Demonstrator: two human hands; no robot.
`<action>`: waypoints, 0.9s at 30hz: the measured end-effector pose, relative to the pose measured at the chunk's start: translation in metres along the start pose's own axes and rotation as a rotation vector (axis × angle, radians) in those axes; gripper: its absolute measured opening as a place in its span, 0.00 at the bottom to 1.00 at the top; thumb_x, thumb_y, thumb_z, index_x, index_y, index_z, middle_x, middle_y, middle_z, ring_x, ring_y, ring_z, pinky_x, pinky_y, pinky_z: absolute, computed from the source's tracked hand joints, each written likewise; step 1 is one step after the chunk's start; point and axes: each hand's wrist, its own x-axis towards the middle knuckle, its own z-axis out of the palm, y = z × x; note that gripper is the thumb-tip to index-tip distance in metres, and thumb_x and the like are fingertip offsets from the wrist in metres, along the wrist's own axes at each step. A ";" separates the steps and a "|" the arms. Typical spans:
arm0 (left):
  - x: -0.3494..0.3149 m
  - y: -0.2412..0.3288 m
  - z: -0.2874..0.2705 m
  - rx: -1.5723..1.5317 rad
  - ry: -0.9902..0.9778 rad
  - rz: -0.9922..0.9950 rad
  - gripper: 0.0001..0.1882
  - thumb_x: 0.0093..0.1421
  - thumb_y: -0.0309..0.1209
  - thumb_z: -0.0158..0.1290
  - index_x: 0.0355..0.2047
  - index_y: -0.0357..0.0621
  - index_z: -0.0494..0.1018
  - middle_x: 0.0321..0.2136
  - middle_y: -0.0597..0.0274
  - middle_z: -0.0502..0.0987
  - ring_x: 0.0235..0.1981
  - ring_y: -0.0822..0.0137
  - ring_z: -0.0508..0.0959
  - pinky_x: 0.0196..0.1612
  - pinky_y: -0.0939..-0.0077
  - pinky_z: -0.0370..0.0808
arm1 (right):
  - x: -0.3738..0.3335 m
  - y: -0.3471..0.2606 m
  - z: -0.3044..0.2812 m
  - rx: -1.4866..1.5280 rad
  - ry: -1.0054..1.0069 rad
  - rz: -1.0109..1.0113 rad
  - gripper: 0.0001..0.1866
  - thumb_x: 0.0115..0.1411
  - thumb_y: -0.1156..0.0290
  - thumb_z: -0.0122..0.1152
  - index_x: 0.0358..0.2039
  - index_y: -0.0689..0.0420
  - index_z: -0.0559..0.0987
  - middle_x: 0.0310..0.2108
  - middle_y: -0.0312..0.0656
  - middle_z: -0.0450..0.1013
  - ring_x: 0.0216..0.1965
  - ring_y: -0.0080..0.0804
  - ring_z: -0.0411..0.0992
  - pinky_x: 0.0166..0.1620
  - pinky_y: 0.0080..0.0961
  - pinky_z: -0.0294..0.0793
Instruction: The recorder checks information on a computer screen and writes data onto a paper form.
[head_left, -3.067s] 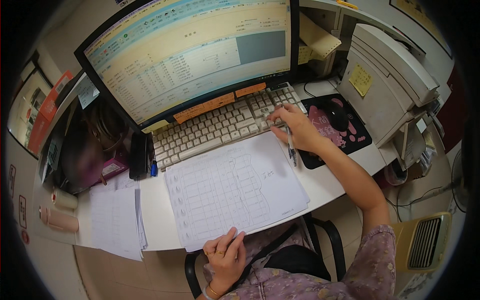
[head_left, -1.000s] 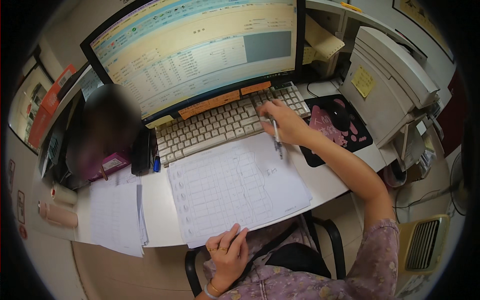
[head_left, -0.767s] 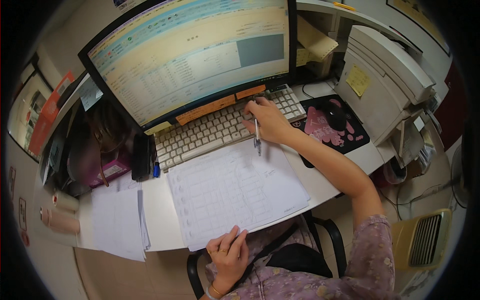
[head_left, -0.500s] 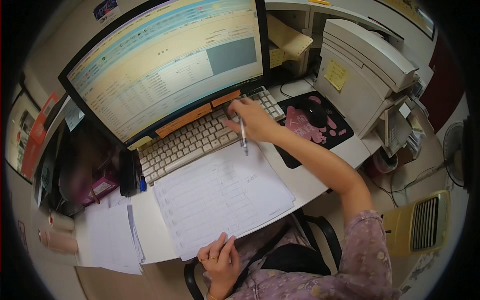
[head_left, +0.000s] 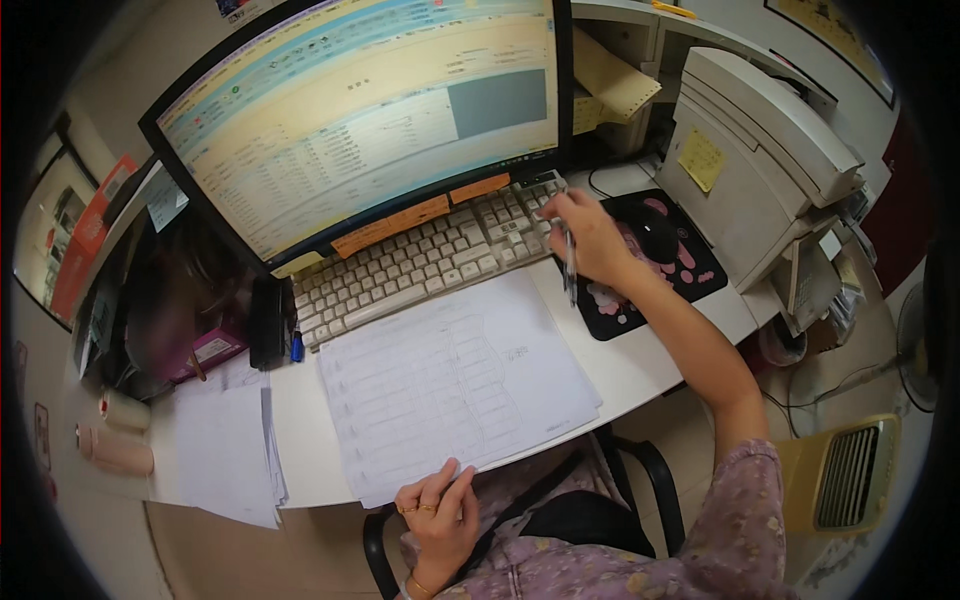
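Having shifted rightward, the right hand (head_left: 592, 240) is gripping 1 pen (head_left: 571, 270) over the right end of the keyboard (head_left: 420, 262), presumably keying there, while the left hand (head_left: 438, 518) is curling at the near edge of the papers (head_left: 440, 390), any pinch unclear, and a purple box (head_left: 218, 348) is hiding its contents.

Wide fisheye view from head height, down over the nearby desk (head_left: 305, 430)

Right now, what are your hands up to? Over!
Right hand at right end of keyboard, pen held. Left hand at near edge of paper. Mouse off to the right, not blocking the keyboard.
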 end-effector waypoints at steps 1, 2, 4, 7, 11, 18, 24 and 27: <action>0.000 0.000 0.000 0.010 0.005 -0.002 0.21 0.46 0.20 0.65 0.42 0.51 0.84 0.48 0.69 0.80 0.43 0.62 0.71 0.50 0.68 0.65 | -0.001 -0.005 0.004 0.134 -0.066 -0.023 0.11 0.54 0.75 0.63 0.39 0.57 0.76 0.40 0.51 0.73 0.45 0.53 0.71 0.49 0.42 0.71; 0.000 0.001 0.000 0.004 -0.003 0.001 0.20 0.47 0.20 0.65 0.42 0.51 0.84 0.48 0.69 0.81 0.43 0.62 0.72 0.50 0.68 0.65 | -0.004 -0.008 0.010 0.142 -0.063 -0.031 0.11 0.54 0.75 0.63 0.39 0.57 0.76 0.40 0.51 0.73 0.45 0.53 0.71 0.49 0.42 0.71; 0.000 0.002 0.000 0.008 -0.008 -0.001 0.20 0.47 0.20 0.65 0.42 0.51 0.84 0.48 0.69 0.81 0.43 0.62 0.72 0.50 0.69 0.65 | -0.008 -0.013 0.019 0.046 -0.110 -0.158 0.12 0.56 0.75 0.63 0.41 0.57 0.77 0.43 0.51 0.73 0.47 0.52 0.71 0.50 0.42 0.71; 0.001 0.001 0.000 -0.003 -0.002 0.006 0.20 0.47 0.21 0.65 0.42 0.51 0.84 0.48 0.69 0.81 0.43 0.63 0.73 0.50 0.69 0.65 | -0.007 -0.013 0.017 0.070 -0.123 -0.065 0.11 0.57 0.72 0.64 0.41 0.54 0.76 0.42 0.52 0.73 0.49 0.56 0.70 0.52 0.42 0.70; -0.001 0.001 -0.002 -0.007 0.004 0.002 0.20 0.47 0.21 0.65 0.42 0.51 0.84 0.48 0.69 0.81 0.44 0.64 0.73 0.50 0.70 0.65 | -0.007 -0.014 0.011 0.107 -0.032 -0.037 0.11 0.57 0.71 0.66 0.39 0.55 0.75 0.39 0.49 0.73 0.44 0.54 0.71 0.48 0.41 0.71; 0.001 0.000 0.002 -0.042 0.016 0.020 0.22 0.47 0.22 0.65 0.44 0.53 0.83 0.49 0.71 0.80 0.44 0.66 0.74 0.49 0.69 0.64 | -0.012 -0.010 0.004 0.094 -0.024 -0.030 0.09 0.56 0.75 0.66 0.36 0.57 0.76 0.35 0.48 0.72 0.40 0.51 0.71 0.43 0.38 0.70; 0.000 0.000 0.001 -0.069 0.034 0.014 0.22 0.47 0.21 0.64 0.44 0.53 0.83 0.49 0.70 0.80 0.43 0.66 0.74 0.48 0.70 0.65 | -0.013 -0.013 0.010 0.099 -0.028 -0.037 0.09 0.56 0.78 0.63 0.38 0.57 0.76 0.36 0.47 0.72 0.41 0.50 0.71 0.44 0.35 0.71; 0.000 -0.001 0.000 -0.079 0.033 0.015 0.22 0.47 0.21 0.64 0.44 0.52 0.84 0.49 0.69 0.81 0.42 0.66 0.74 0.48 0.71 0.65 | -0.013 -0.015 0.011 0.082 -0.024 -0.062 0.09 0.56 0.79 0.63 0.38 0.58 0.76 0.37 0.46 0.73 0.41 0.48 0.71 0.44 0.35 0.71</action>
